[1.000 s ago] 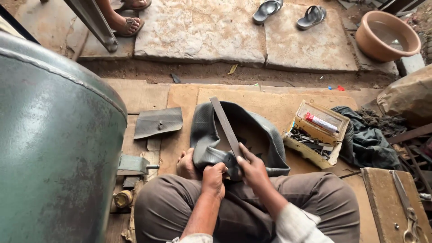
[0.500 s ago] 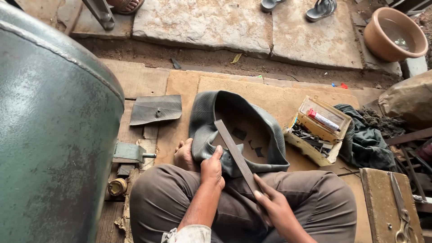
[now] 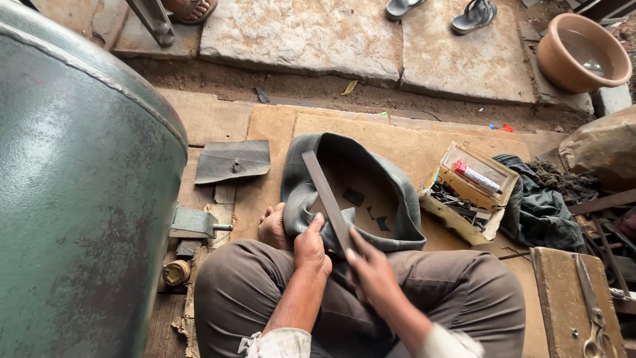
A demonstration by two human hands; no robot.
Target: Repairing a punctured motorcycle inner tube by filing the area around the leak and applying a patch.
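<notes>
I sit cross-legged on the ground with a grey rubber inner tube (image 3: 397, 192) looped in front of my knees. My left hand (image 3: 311, 245) presses a fold of the tube down against my leg. A long flat metal file (image 3: 326, 195) is held at its near end by my right hand (image 3: 371, 268) and lies slanted across the tube, its far tip pointing up and left. My bare foot (image 3: 273, 227) shows just left of the left hand. Small dark rubber scraps (image 3: 354, 197) lie inside the loop.
A big green metal tank (image 3: 73, 185) fills the left. A flat rubber piece (image 3: 232, 161) lies beside it. An open box of tools and a tube (image 3: 472, 192) stands to the right, by a dark cloth (image 3: 543, 205). Scissors (image 3: 593, 311) rest on a wooden block; a clay basin (image 3: 583, 53) sits far right.
My right hand drew the file back toward me and then pushed it forward again over the tube. The left hand stayed on the fold. The view shifted slightly.
</notes>
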